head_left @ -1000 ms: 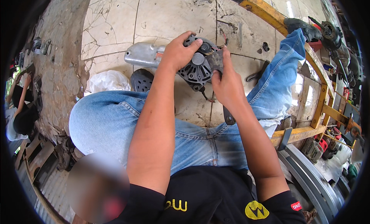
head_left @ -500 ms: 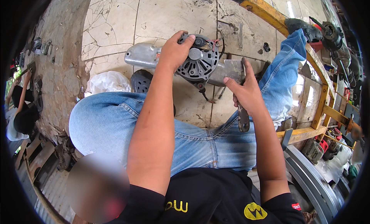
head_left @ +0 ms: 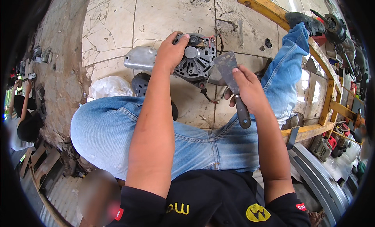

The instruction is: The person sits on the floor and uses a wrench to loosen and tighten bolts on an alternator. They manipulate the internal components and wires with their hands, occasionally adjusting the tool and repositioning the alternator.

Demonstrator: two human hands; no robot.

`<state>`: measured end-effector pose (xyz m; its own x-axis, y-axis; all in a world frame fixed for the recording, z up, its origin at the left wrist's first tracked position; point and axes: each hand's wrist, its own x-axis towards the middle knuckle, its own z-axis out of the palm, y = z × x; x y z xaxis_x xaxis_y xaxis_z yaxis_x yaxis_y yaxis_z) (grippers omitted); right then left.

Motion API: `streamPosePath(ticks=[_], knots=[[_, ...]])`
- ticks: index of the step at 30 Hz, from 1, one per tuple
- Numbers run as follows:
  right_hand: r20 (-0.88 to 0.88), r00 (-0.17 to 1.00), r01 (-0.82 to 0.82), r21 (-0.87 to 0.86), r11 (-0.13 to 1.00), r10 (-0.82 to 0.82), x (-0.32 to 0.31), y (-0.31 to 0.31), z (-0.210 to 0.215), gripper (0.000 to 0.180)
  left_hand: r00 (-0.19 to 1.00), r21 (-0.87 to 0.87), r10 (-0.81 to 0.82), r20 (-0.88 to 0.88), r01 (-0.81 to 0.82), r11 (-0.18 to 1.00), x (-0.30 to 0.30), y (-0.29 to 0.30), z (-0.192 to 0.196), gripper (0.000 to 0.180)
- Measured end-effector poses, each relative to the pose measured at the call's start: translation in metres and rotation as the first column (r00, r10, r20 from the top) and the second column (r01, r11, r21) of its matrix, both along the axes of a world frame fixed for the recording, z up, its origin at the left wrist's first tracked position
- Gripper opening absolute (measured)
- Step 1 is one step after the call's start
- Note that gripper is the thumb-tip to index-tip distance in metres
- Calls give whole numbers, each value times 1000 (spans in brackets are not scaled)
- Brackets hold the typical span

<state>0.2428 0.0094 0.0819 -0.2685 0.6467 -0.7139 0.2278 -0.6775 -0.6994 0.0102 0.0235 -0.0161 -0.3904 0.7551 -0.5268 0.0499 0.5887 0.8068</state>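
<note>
Between my legs, an alternator (head_left: 192, 63) with a slotted metal end housing rests over a long, silvery metal cover (head_left: 140, 58), which sticks out beyond it on the left. My left hand (head_left: 170, 53) grips the alternator's upper left edge, thumb on top near its dark connector. A putty knife (head_left: 226, 68) with a stained flat blade and dark handle is in my right hand (head_left: 249, 88), thumb pressed on the blade. The blade points up and left, its corner close to the alternator's right side; whether they touch I cannot tell. Loose wires (head_left: 209, 96) hang from the housing's lower edge.
A white plastic bag (head_left: 111, 87) and a dark clog (head_left: 140, 83) lie left of the alternator. On the right stands a yellow metal frame (head_left: 308, 134) with machine parts (head_left: 335, 31) beyond. Another person (head_left: 27, 123) works at far left. Cracked tiles (head_left: 156, 16) cover the floor ahead.
My right hand has turned the putty knife, so its blade now slants up-left beside the alternator instead of lying over the metal cover's right end. My left hand keeps its hold.
</note>
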Motion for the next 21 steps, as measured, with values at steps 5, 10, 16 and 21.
streamPosePath(ticks=[5,10,16,21], knots=[[67,997,-40,81,996,35,-7,-7,-1,31,998,-8,49,27,-49,999,2,-1,4,68],[164,977,-161,169,972,133,-12,-8,-11,35,996,-36,86,0,-86,996,8,-3,15,67],[266,955,-187,180,966,135,-22,-8,-2,36,998,8,69,5,-69,998,2,-4,2,69],[384,909,-326,419,848,160,-5,13,-20,29,997,29,40,62,-42,999,4,-4,3,70]])
